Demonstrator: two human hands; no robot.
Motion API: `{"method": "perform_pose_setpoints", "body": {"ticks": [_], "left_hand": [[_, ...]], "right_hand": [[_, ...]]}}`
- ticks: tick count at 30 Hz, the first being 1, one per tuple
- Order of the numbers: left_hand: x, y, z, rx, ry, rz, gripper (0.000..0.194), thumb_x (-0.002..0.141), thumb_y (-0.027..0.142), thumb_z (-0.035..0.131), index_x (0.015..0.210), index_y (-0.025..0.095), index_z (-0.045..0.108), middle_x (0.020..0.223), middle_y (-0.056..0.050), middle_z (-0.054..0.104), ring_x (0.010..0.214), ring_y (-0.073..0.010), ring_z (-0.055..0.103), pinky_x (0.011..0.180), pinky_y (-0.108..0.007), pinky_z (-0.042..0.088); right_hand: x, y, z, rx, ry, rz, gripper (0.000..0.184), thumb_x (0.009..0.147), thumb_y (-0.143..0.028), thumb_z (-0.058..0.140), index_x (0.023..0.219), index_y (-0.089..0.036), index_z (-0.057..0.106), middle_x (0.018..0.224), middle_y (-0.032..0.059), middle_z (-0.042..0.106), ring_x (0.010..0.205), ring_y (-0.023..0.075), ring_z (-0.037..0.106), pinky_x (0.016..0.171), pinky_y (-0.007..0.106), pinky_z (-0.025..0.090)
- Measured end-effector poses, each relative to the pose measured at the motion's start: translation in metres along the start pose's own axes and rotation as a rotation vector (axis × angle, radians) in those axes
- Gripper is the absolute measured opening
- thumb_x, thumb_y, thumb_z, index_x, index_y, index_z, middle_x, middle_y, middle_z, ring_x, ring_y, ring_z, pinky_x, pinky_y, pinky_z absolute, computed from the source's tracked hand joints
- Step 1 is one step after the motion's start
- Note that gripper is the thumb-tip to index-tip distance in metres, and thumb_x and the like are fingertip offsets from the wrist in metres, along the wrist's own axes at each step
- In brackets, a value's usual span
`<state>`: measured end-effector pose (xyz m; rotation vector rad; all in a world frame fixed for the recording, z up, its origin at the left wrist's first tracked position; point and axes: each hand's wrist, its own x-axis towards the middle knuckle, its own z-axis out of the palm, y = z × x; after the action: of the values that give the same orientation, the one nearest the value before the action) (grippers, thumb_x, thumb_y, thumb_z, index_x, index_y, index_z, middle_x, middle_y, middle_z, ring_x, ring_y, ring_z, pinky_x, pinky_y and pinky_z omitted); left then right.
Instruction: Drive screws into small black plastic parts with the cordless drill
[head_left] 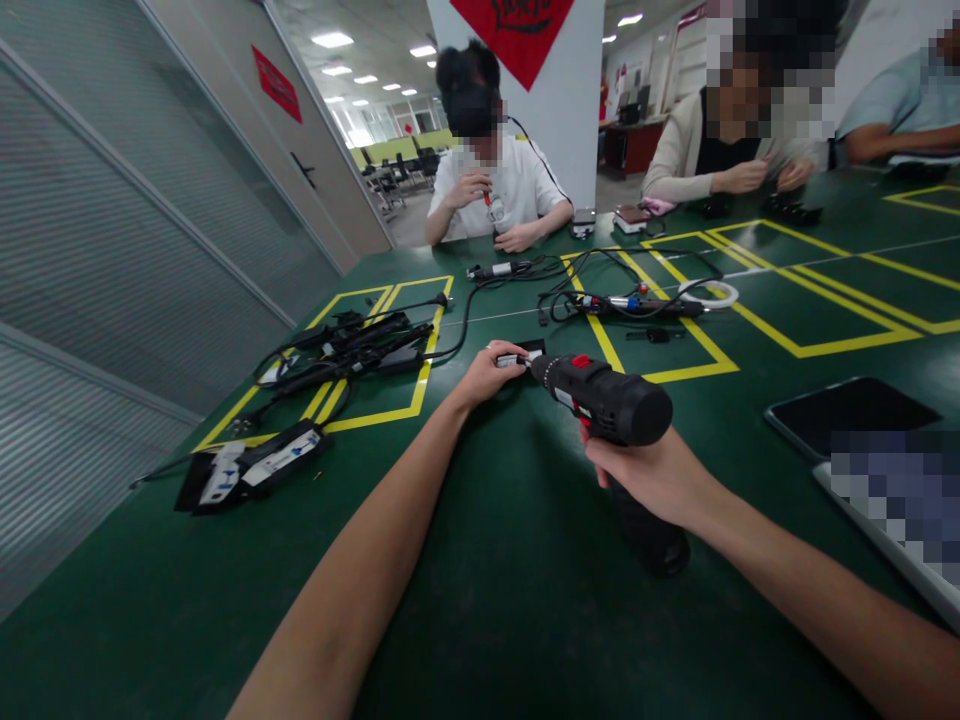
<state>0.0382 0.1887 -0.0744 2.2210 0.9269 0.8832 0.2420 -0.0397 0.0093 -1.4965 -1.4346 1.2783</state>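
Note:
My right hand (652,475) is wrapped round the grip of a black and red cordless drill (611,400), which points left across the green table (480,560). The drill's tip meets a small black part (531,348) lying on the table. My left hand (487,372) is closed on that part, pinching a small silver piece at the drill's tip.
A pile of black adapters and cables (352,345) lies to the left, with opened black casings (251,465) nearer me. More cables and tools (630,300) lie beyond. A dark tablet (847,410) sits at right. Other people sit at the far side (495,190).

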Motion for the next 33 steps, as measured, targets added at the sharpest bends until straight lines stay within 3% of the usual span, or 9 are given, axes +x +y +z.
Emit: {"method": "perform_pose_setpoints", "body": {"ticks": [33], "left_hand": [[0.0007,-0.0007,0.0005,-0.028,0.007,-0.036,0.026,0.076,0.034,0.065,0.099,0.022,0.069,0.107,-0.005,0.062,0.105,-0.0206,0.055,0.100,-0.037,0.039]], "right_hand": [[0.0016,0.0007,0.0014,0.006,0.005,0.000,0.008,0.076,-0.021,0.055,0.082,-0.019,0.059,0.060,-0.0014,0.057,0.055,0.0126,0.053,0.052,0.026,0.040]]}}
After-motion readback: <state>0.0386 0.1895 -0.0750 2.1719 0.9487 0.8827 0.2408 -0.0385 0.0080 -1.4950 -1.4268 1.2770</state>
